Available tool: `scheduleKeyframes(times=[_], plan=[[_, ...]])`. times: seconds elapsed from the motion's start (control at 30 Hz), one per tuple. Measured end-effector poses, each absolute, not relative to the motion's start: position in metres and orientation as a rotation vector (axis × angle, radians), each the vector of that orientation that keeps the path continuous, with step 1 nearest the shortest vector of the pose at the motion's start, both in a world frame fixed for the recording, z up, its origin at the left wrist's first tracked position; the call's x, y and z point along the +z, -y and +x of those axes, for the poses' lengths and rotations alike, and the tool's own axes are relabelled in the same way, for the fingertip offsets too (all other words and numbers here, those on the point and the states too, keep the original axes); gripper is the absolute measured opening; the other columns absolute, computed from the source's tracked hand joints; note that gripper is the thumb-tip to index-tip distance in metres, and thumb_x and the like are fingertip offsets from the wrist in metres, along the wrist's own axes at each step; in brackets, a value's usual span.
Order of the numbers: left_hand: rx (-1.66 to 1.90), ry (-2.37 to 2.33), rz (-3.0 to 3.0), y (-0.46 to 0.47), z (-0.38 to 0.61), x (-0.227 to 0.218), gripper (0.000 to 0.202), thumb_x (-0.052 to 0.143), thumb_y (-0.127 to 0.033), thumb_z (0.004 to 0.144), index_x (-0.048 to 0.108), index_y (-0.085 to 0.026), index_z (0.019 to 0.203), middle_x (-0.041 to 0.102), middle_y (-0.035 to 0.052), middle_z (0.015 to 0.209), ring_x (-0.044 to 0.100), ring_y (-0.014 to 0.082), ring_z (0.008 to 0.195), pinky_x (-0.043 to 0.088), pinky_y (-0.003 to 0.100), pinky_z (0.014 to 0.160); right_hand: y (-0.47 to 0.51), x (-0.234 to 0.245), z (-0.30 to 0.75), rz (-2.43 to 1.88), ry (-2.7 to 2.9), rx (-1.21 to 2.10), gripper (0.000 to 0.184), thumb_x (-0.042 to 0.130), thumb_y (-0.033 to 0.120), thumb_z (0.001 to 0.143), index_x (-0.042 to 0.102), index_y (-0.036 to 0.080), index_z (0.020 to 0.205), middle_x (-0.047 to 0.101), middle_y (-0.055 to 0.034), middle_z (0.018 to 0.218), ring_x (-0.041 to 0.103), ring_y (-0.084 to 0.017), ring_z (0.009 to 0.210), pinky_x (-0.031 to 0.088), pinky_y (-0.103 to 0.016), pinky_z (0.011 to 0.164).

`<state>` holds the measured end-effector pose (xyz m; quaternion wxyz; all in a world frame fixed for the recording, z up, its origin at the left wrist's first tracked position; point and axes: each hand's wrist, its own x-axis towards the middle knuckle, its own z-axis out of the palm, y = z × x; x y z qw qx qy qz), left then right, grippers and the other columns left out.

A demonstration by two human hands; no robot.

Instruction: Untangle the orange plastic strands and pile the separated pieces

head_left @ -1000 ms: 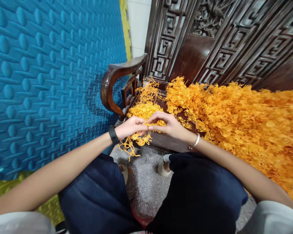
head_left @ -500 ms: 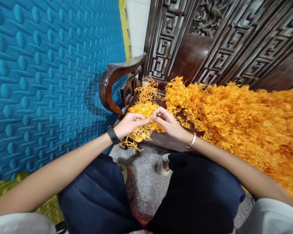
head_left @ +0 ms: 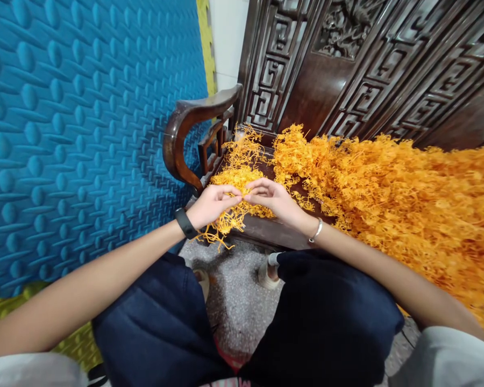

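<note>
My left hand point(head_left: 212, 206), with a black band on the wrist, is closed on a small bunch of orange stringy plastic pieces point(head_left: 221, 226) that hangs below it. My right hand point(head_left: 275, 198), with a silver bangle, pinches the same bunch, fingertips meeting the left hand's. Both hands hover over the front edge of a dark wooden bench seat point(head_left: 266, 230). A small heap of orange pieces point(head_left: 236, 177) lies just behind the hands. A very large heap of orange pieces point(head_left: 407, 199) covers the seat to the right.
The bench's curved armrest point(head_left: 181, 134) rises at the left, its carved backrest point(head_left: 347, 59) behind. A blue textured foam mat point(head_left: 76, 123) stands at the left. My knees in dark trousers point(head_left: 331, 317) and speckled floor point(head_left: 234, 301) lie below.
My hands drew slightly apart half a second ago and have come together again at the fingertips. The hanging bunch has shifted a little upward with them.
</note>
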<state>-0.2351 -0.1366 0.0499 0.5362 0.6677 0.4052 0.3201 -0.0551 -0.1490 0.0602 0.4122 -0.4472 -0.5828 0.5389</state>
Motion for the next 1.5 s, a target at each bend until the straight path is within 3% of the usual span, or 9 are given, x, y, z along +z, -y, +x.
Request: scheduleKeyframes(times=[0.17, 0.33, 0.53, 0.7, 0.87, 1.1, 1.23, 1.4, 1.5], plan=[[0.772, -0.969, 1.624, 0.137, -0.234, 0.047, 0.018, 0.058, -0.034, 0.076, 0.061, -0.017, 0.080, 0.038, -0.0067, 0.044, 0.029, 0.0067, 0.038, 0.018, 0.022, 0.041, 0.147, 0.058, -0.056, -1.179, 1.427, 1.370, 0.018, 0.069, 0.020, 0.064, 0.055, 0.017, 0.076, 0.059, 0.0021, 0.071, 0.056, -0.009, 0.069, 0.045, -0.028, 0.072], [0.791, -1.013, 1.685, 0.140, -0.231, 0.051, 0.016, 0.056, -0.032, 0.076, 0.059, -0.016, 0.076, 0.038, -0.0068, 0.042, 0.030, 0.0064, 0.038, 0.018, 0.022, 0.041, 0.150, 0.058, -0.060, -1.154, 1.487, 1.378, 0.029, 0.076, 0.026, 0.058, 0.052, 0.018, 0.071, 0.056, 0.0036, 0.071, 0.052, -0.009, 0.067, 0.042, -0.027, 0.069], [0.775, -0.996, 1.787, 0.144, -0.232, 0.055, 0.020, 0.052, -0.035, 0.079, 0.055, -0.017, 0.071, 0.034, -0.0079, 0.042, 0.027, 0.0059, 0.038, 0.017, 0.021, 0.042, 0.149, 0.057, -0.059, -1.089, 1.546, 1.329, 0.021, 0.069, 0.035, 0.070, 0.055, 0.019, 0.072, 0.057, 0.0024, 0.070, 0.051, -0.010, 0.068, 0.041, -0.028, 0.068], [0.722, -0.959, 1.826, 0.143, -0.231, 0.051, 0.019, 0.053, -0.032, 0.078, 0.053, -0.017, 0.066, 0.033, -0.0077, 0.044, 0.027, 0.0063, 0.041, 0.018, 0.021, 0.043, 0.147, 0.058, -0.058, -1.141, 1.679, 1.189, 0.025, 0.071, 0.038, 0.067, 0.057, 0.018, 0.069, 0.054, 0.0026, 0.067, 0.046, -0.010, 0.062, 0.037, -0.028, 0.061], [0.659, -0.939, 1.737, 0.144, -0.228, 0.054, 0.020, 0.054, -0.031, 0.079, 0.054, -0.016, 0.066, 0.037, -0.0065, 0.046, 0.030, 0.0059, 0.039, 0.021, 0.021, 0.041, 0.142, 0.060, -0.056, -1.100, 1.686, 1.098, 0.029, 0.073, 0.041, 0.065, 0.054, 0.019, 0.062, 0.057, 0.0018, 0.068, 0.050, -0.012, 0.067, 0.040, -0.031, 0.069], [0.796, -1.114, 1.302, 0.154, -0.214, 0.068, 0.018, 0.052, -0.025, 0.080, 0.058, -0.016, 0.066, 0.032, -0.0077, 0.043, 0.028, 0.0047, 0.033, 0.020, 0.020, 0.035, 0.139, 0.064, -0.065, -1.103, 1.470, 1.085, 0.025, 0.070, 0.033, 0.068, 0.051, 0.018, 0.059, 0.052, 0.0024, 0.061, 0.047, -0.010, 0.060, 0.039, -0.029, 0.063], [0.868, -1.114, 1.124, 0.159, -0.207, 0.071, 0.018, 0.055, -0.024, 0.079, 0.057, -0.015, 0.063, 0.037, -0.0072, 0.045, 0.030, 0.0040, 0.035, 0.022, 0.019, 0.036, 0.125, 0.069, -0.065, -1.101, 1.427, 0.986, 0.020, 0.065, 0.024, 0.070, 0.051, 0.018, 0.058, 0.052, 0.0025, 0.059, 0.048, -0.009, 0.059, 0.039, -0.027, 0.061], [0.675, -0.930, 1.165, 0.197, -0.202, 0.054, 0.018, 0.058, -0.016, 0.074, 0.057, -0.011, 0.056, 0.053, -0.0023, 0.056, 0.045, 0.0039, 0.047, 0.033, 0.017, 0.047, 0.096, 0.071, -0.013, -1.289, 0.813, 0.668, 0.025, 0.060, 0.021, 0.070, 0.041, 0.018, 0.055, 0.045, 0.0058, 0.055, 0.041, -0.006, 0.051, 0.033, -0.021, 0.050], [0.523, -0.930, 1.163, 0.213, -0.200, 0.040, 0.020, 0.055, -0.021, 0.077, 0.058, -0.012, 0.060, 0.043, -0.0062, 0.045, 0.034, 0.0029, 0.037, 0.026, 0.018, 0.039, 0.096, 0.054, 0.011, -1.351, 0.888, 0.721, 0.018, 0.065, 0.027, 0.066, 0.051, 0.017, 0.061, 0.051, 0.0042, 0.062, 0.046, -0.007, 0.056, 0.035, -0.020, 0.050]])
